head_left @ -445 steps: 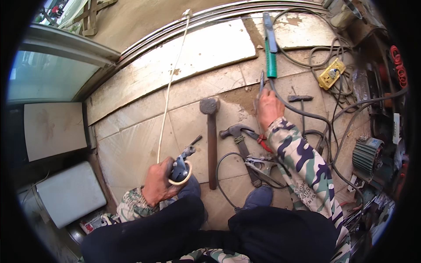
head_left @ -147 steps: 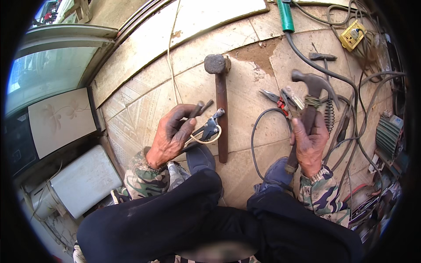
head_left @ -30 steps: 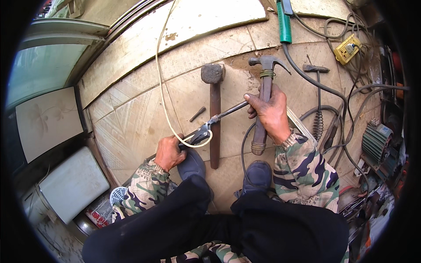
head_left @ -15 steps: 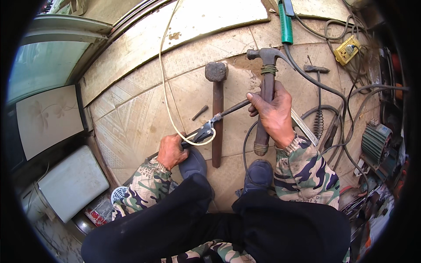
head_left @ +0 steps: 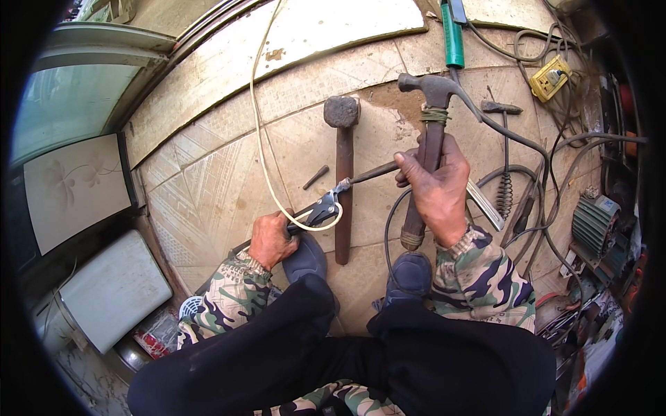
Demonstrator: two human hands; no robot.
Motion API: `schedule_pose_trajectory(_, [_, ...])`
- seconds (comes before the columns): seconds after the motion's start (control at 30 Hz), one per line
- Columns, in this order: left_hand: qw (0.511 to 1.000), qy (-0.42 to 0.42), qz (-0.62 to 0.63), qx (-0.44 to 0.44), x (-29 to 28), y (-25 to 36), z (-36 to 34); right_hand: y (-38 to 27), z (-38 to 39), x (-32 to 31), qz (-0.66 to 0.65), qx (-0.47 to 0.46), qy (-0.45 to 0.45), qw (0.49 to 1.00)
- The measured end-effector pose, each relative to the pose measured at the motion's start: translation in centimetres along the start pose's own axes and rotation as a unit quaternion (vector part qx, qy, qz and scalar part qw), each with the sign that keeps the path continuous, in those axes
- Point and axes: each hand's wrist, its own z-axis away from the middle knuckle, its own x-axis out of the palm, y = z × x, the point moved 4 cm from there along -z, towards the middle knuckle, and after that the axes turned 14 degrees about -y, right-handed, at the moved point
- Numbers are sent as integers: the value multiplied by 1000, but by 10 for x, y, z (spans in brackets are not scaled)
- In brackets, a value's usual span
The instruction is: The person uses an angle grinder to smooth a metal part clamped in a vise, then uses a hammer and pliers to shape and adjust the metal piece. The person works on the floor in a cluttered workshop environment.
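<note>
My left hand (head_left: 272, 239) has its grip wrapped round the black clamp (head_left: 320, 210), its nose over the big hammer's (head_left: 345, 156) handle. My right hand (head_left: 446, 186) holds the claw hammer (head_left: 431, 144) and, I think, the dark rod (head_left: 374, 172). Steady hands keep rod and clamp in line.

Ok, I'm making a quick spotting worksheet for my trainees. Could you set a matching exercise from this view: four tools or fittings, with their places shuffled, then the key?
Things
1. Claw hammer
2. Sledgehammer
3. Black-handled tool
4. Yellow socket box

Places
A. At the upper right of the view
B. Gripped by the left hand
C. Gripped by the right hand
D. Lying on the floor tiles, about midway across the view

Pairs: 1-C, 2-D, 3-B, 4-A
</note>
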Motion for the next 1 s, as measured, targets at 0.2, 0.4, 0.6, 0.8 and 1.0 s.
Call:
schedule_pose_trajectory(0.2, [1000,6,-12,-4,2,0,1,-3,4,-1,111,-32,10,993])
schedule_pose_trajectory(0.4, [1000,-1,-13,-18,-1,6,0,-9,2,-3,123,-10,-8,992])
schedule_pose_trajectory(0.6, [1000,10,-19,-12,2,2,1,-37,21,22,283,-112,-2,952])
schedule_pose_trajectory(0.8, [999,10,-28,-12,4,-1,1,-44,26,40,321,-224,-2,920])
schedule_pose_trajectory(1.0, [999,11,-30,-6,2,2,0,-45,27,40,354,-245,-18,903])
